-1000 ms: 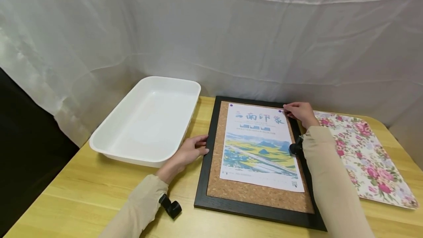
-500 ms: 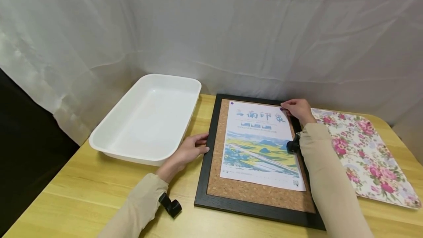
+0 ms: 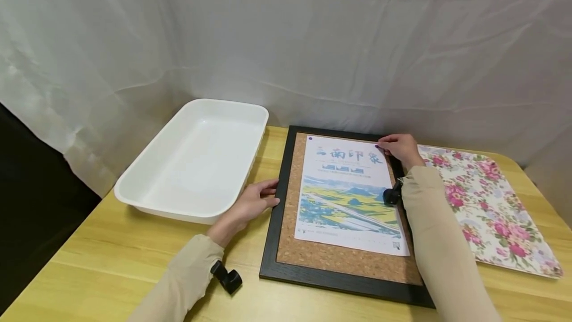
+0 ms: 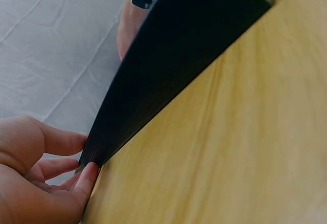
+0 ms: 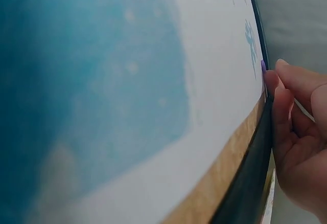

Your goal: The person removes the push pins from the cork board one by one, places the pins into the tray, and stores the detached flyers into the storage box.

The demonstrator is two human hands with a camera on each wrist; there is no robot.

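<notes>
A cork board (image 3: pixel 339 262) with a black frame lies on the table, and a printed landscape poster (image 3: pixel 353 202) lies flat on it. One purple thumbtack (image 3: pixel 310 138) sits at the poster's upper left corner. At the upper right corner, my right hand (image 3: pixel 402 149) pinches a second purple thumbtack (image 5: pixel 263 65) between thumb and finger, right at the paper's edge. My left hand (image 3: pixel 252 201) touches the left side of the black frame (image 4: pixel 148 81) with its fingertips and thumb, the fingers extended.
A deep white tray (image 3: pixel 170 202) stands left of the board, close by my left forearm. On the right, a floral-patterned board (image 3: pixel 491 212) lies partly behind my right sleeve. A pale curtain (image 3: pixel 286 39) hangs behind the wooden table (image 3: pixel 89 272).
My right hand has shifted slightly left and its fingertips have closed in on the tack at the poster's upper right corner. My left hand stays at the frame.
</notes>
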